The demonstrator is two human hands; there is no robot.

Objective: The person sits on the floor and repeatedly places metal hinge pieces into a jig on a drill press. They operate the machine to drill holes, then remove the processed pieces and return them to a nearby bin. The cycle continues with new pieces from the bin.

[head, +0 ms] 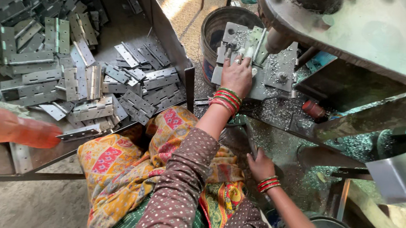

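From the head view, the left hand (236,75) lies flat with its grip spread, pressing 1 grey hinge (251,43) on the metal plate (282,69) far in the middle. The right hand (260,165) is near, its grip pinching 1 lever (252,146). Many hinges, too many to count, fill the bin (168,28) at left.

A grey metal hinge (254,46) is laid flat on the drill's steel fixture plate (282,67), amid shavings.
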